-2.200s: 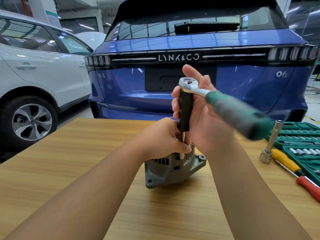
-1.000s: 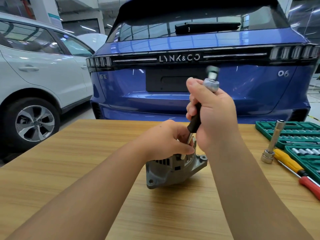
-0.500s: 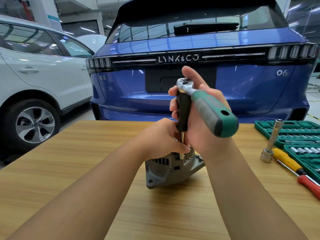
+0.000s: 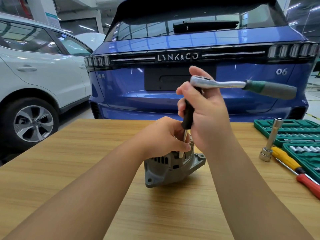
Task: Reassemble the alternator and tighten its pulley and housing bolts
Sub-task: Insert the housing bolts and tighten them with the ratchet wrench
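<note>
The alternator (image 4: 170, 168) sits on the wooden table (image 4: 69, 161) under your left hand (image 4: 160, 135), whose fingers curl over its top, while your right hand (image 4: 207, 115) wraps the black extension handle (image 4: 187, 115) below the ratchet wrench (image 4: 242, 85)

The counter (image 4: 69, 161) has a light wood-grain top and fills the lower half of the view. Directly behind it stands a blue SUV (image 4: 199, 101), rear toward the camera, with a full-width tail-light bar (image 4: 181, 56) lettered LYNK&CO and a "06" badge (image 4: 281, 71). A white SUV (image 4: 43, 75) is parked to the left. The floor (image 4: 83, 113) is pale grey and smooth. White pillars (image 4: 43, 11) and ceiling strip lights (image 4: 87, 27) appear at upper left.
</note>
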### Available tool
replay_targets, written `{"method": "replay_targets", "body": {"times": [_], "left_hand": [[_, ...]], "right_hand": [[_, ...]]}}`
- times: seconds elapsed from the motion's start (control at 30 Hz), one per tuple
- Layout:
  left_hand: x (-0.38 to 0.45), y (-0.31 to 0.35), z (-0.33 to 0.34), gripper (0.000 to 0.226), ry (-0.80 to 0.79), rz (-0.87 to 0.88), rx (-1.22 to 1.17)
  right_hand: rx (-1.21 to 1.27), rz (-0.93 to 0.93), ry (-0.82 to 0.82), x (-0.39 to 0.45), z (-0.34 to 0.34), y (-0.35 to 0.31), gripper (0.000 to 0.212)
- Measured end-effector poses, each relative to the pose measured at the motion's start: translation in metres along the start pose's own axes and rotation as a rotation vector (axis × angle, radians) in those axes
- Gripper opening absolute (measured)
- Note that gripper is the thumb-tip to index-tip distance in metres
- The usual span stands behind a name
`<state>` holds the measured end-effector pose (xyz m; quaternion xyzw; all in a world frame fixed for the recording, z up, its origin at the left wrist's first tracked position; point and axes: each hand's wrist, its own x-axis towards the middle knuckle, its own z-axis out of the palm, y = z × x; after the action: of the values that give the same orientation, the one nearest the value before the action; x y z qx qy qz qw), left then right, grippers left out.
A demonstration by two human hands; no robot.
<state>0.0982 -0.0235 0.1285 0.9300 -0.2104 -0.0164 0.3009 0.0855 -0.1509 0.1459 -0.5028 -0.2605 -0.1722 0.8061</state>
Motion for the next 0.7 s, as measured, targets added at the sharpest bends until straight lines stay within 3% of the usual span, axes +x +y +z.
{"method": "replay_targets", "body": {"times": [0.1, 0.2, 0.33, 0.43, 0.53, 0.63, 0.7], "left_hand": [[-0.003, -0.001, -0.001, 0.010, 0.011, 0.010, -0.049], [-0.007, 0.000, -0.002, 0.009, 0.020, 0.024, -0.055], [-0.006, 0.001, -0.002, 0.012, 0.039, 0.008, -0.032], [-0.005, 0.001, -0.002, 0.013, 0.033, 0.010, -0.023], [-0.005, 0.002, -0.001, 0.014, 0.046, 0.019, -0.041], [-0.006, 0.004, 0.000, 0.017, -0.009, 0.023, -0.030], [-0.005, 0.003, 0.000, 0.015, -0.032, 0.019, -0.009]], "right_hand": [[-0.110, -0.169, -0.099, -0.009, 0.009, 0.003, 0.042], [-0.142, -0.180, -0.020, -0.012, 0.018, 0.001, 0.044], [0.099, 0.116, -0.017, -0.008, 0.019, -0.015, 0.037], [0.015, 0.246, -0.059, -0.008, 0.011, -0.016, 0.036], [0.154, 0.177, -0.026, -0.010, 0.013, -0.017, 0.061], [0.059, 0.032, 0.070, -0.009, 0.008, -0.008, 0.041], [-0.036, 0.036, 0.139, -0.004, 0.003, -0.005, 0.025]]}}
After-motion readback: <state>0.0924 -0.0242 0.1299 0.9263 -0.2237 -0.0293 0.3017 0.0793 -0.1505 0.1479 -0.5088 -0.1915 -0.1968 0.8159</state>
